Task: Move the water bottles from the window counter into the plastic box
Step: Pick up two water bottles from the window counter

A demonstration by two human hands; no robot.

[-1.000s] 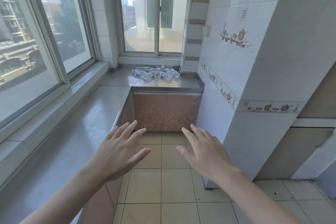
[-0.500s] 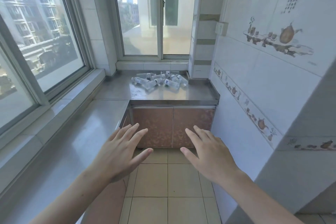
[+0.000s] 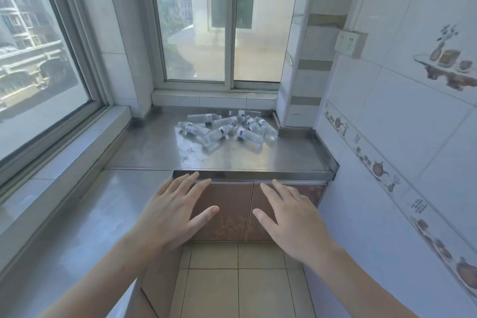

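Left hand (image 3: 170,210): palm down, fingers straight and spread, thumb out to the side; the grip is wide and holds nothing. It hangs in the air in front of the counter edge, touching no surface that can be made out.
Right hand (image 3: 291,217): palm down, fingers straight and slightly fanned, thumb out toward the left hand; the grip is spread and holds nothing. It is level with the left hand, a gap between the two.
Water bottles (image 3: 227,129): a loose heap of small clear bottles with white labels, all lying on their sides, some resting across others. They sit at the far right part of the counter, near the window sill, well apart from both hands.
Counter (image 3: 245,157): bare steel top running under the window (image 3: 222,20) and turning along the left wall; a raised lip along its right side.
Cupboard doors (image 3: 232,212): two brown doors below the counter front, directly behind the hands.
Right wall (image 3: 387,116): white tiles with a patterned band; a wall socket (image 3: 348,42) above the counter corner.
Floor (image 3: 232,286): beige tiles.
Plastic box: not seen in this view.
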